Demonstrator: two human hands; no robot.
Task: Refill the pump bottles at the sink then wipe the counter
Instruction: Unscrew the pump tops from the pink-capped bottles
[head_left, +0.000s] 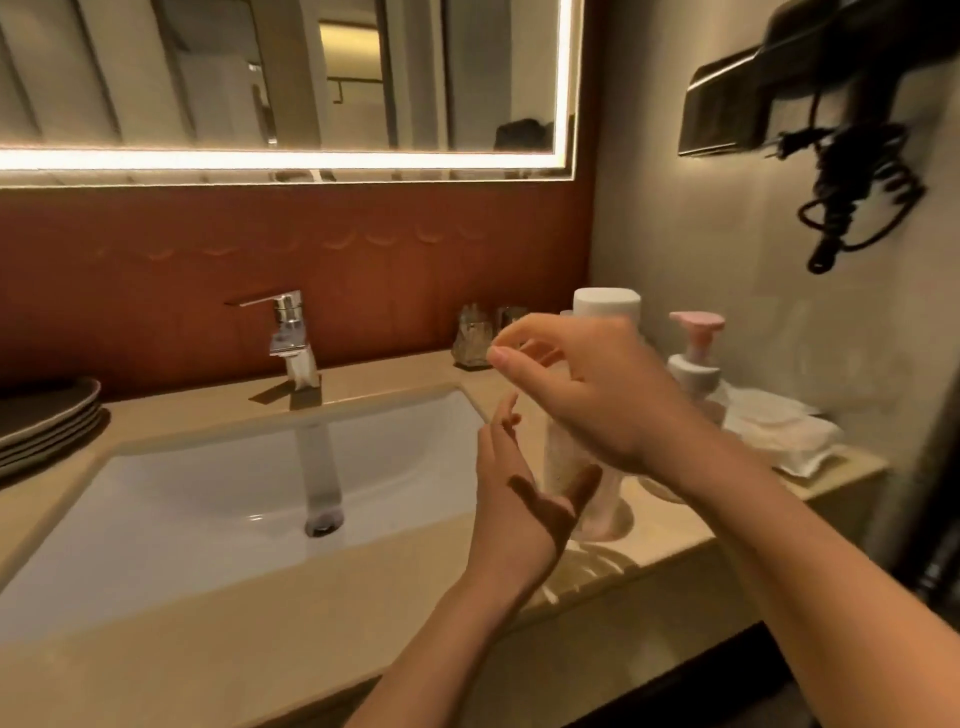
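My left hand (524, 488) is open, fingers straight, palm just beside the pale bottle (560, 454) standing on the counter (363, 597) right of the sink (208, 499). My right hand (592, 395) hovers above it, fingers curled, thumb and forefinger nearly meeting; I cannot tell whether they pinch anything. The pink pump bottle (693, 358) stands behind.

My right grip (582, 384) covers the middle of the tall white bottle (605, 306); I see only its cap and lower body. Whether thumb and forefinger pinch anything is too small to tell. The pink pump bottle (693, 353) at 2 o'clock loses its base behind my wrist. The frame edge cuts the plates (47, 415) at 9 o'clock and the hair dryer (831, 78) at 1 o'clock. The glass jars (472, 338) blur; I cannot read their contents.
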